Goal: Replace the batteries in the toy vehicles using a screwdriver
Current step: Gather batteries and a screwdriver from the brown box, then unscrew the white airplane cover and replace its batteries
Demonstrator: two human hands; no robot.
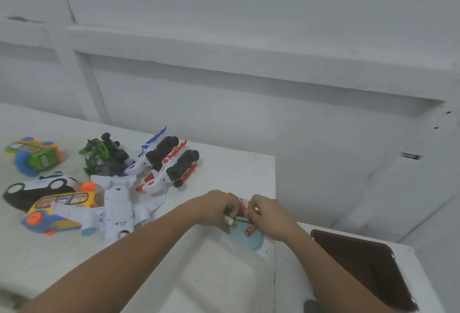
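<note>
Toy vehicles (99, 183) lie left on the table (236, 170); a tray (249, 240), seemingly, sits right.

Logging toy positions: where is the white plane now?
Head view, left of centre on the table: the white plane lies between the yellow bus and the left forearm.

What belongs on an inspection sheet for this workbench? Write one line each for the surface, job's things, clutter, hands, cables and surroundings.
surface: white table, bare at its far corner.
job's things: batteries between both hands, above a light blue dish; several toy vehicles heaped at left; no screwdriver seen.
clutter: white tray near the front; dark maroon panel at right.
hands: left hand and right hand both curl round the batteries.
cables: nothing seen.
surroundings: white panelled wall behind.
</note>
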